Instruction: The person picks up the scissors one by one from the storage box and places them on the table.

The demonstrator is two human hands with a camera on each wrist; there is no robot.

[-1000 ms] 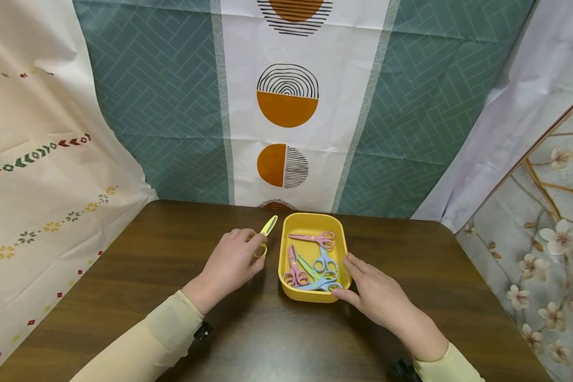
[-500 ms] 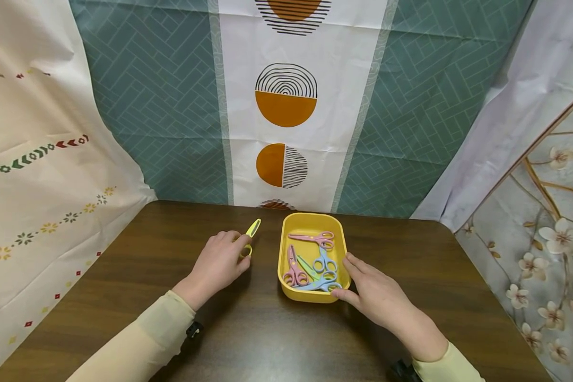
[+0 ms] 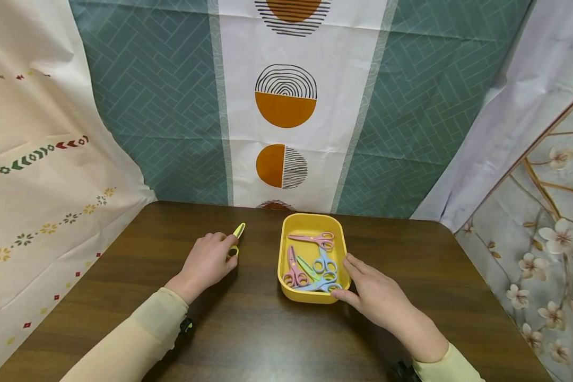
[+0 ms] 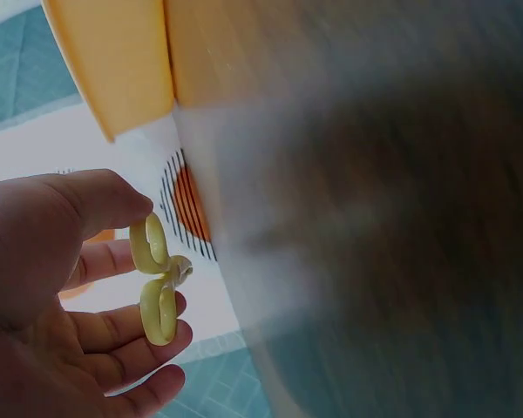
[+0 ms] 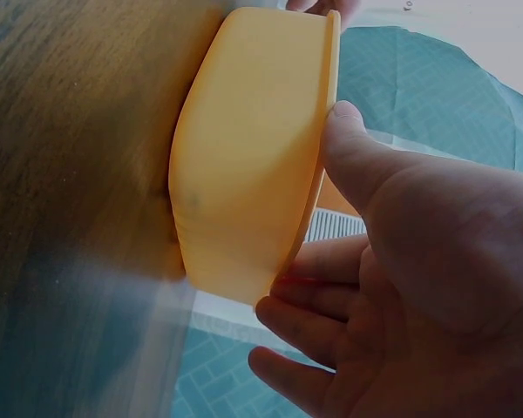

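My left hand (image 3: 211, 260) pinches a pair of yellow scissors (image 3: 239, 230) between thumb and fingers, close over the table left of the tray. Its blade points to the back of the table in the head view. In the left wrist view the scissors' two finger loops (image 4: 159, 318) show, with the blades hidden behind them. My right hand (image 3: 384, 294) holds the near right corner of a yellow plastic tray (image 3: 310, 218), thumb on the front rim and fingers along the right side. Pink scissors (image 3: 295, 276), blue scissors (image 3: 326, 262) and green scissors (image 3: 305, 265) lie inside it.
The dark wooden table (image 3: 262, 339) extends around the tray on all sides. Behind it hangs a patterned green and white curtain (image 3: 172, 132). A cream cloth (image 3: 38, 212) hangs at the left and a floral cloth (image 3: 544, 254) at the right.
My left hand has moved left, away from the tray, carrying the yellow scissors. My right hand and the tray have stayed where they were.
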